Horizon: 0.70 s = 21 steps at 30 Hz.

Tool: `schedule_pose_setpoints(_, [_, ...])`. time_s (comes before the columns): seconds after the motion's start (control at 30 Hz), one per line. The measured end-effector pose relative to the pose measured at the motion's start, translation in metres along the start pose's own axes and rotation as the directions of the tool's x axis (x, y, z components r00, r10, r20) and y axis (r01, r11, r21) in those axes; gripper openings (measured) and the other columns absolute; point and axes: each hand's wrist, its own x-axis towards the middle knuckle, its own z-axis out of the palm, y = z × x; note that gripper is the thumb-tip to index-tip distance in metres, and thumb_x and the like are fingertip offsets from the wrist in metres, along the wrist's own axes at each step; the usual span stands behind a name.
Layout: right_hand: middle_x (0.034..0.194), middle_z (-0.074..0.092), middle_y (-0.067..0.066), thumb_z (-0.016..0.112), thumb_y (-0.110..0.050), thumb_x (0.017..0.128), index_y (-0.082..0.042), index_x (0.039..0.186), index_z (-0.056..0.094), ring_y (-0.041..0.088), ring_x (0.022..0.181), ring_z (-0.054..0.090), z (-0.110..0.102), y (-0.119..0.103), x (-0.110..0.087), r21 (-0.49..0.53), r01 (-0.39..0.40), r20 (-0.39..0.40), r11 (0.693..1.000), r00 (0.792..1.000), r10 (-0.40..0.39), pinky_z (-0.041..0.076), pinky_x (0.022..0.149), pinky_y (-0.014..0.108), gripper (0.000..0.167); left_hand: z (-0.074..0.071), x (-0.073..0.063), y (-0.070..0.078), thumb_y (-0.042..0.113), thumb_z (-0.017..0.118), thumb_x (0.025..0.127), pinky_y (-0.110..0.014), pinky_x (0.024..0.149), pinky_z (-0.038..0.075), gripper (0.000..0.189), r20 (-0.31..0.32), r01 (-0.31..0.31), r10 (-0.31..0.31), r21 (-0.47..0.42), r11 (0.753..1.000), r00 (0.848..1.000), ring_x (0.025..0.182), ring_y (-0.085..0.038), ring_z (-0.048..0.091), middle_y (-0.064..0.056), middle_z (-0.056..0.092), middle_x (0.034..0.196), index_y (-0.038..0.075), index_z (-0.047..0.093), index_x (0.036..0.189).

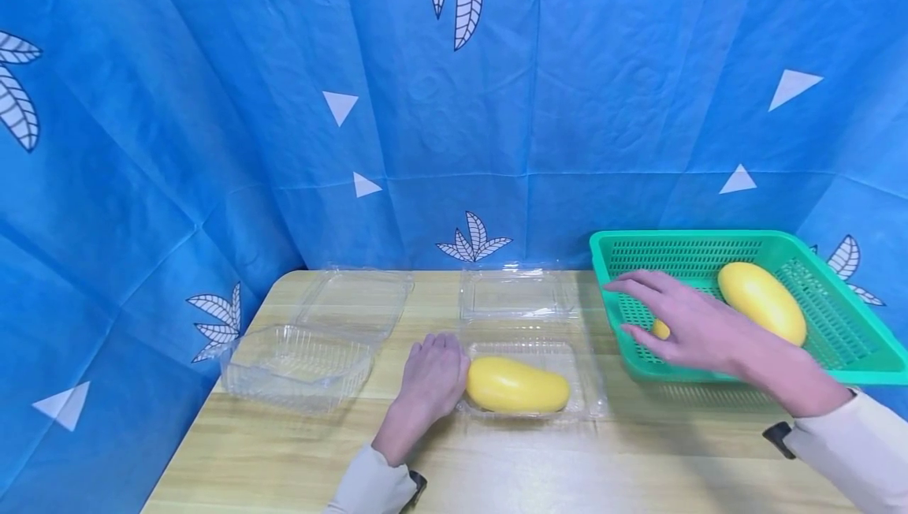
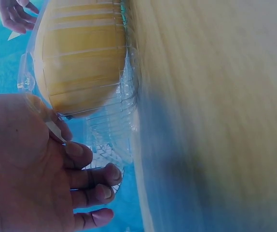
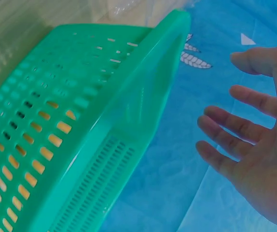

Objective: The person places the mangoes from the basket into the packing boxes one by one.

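A yellow mango [image 1: 518, 385] lies in the base of a clear hinged plastic box [image 1: 592, 388], whose lid [image 1: 518, 293] is folded back on the table. At the left end of this box is my left hand [image 1: 434, 376], its thumb right at the rim and its other fingers loosely bent in the left wrist view. My right hand [image 1: 684, 325] hovers over the green basket [image 1: 872, 348], fingers spread and holding nothing. Inside the basket sits a big mango [image 1: 762, 303]; a second yellow fruit [image 1: 660, 329] is mostly hidden behind the right hand.
Another clear hinged box [image 1: 294, 372] stands at the left of the wooden table [image 1: 539, 467], its lid [image 1: 358, 301] laid back. Blue cloth [image 1: 603, 104] with white leaf prints hangs directly behind the table and down its left side.
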Motion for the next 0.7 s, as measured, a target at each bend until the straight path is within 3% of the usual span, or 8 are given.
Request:
schedule_pose_setpoints(0.4, [0.129,0.063,0.013,0.083,-0.018,0.083,-0.008,0.135,0.061,0.036,0.114,0.062,-0.006,0.031,-0.007,-0.053,0.015,0.006,0.998,1.000,-0.014,0.057,0.081,0.052,0.058,-0.001,0.000,0.000,0.023,0.039,0.106,-0.033,0.066,0.035,0.030,0.001,0.008,-0.008,0.022,1.000,1.000,0.070,-0.020,0.040,-0.002,0.043,0.072,0.013,0.045,0.079])
schedule_pose_setpoints(0.7, [0.128,0.062,0.020,0.082,-0.019,0.084,-0.005,0.134,0.060,0.041,0.112,0.062,-0.012,0.056,-0.018,-0.092,-0.049,0.045,0.995,0.998,0.053,0.058,0.076,0.054,0.056,-0.001,0.000,0.000,0.022,0.039,0.105,-0.032,0.065,0.035,0.030,-0.009,-0.003,0.003,0.031,1.000,1.000,0.068,-0.020,0.039,-0.001,0.042,0.071,0.012,0.045,0.078])
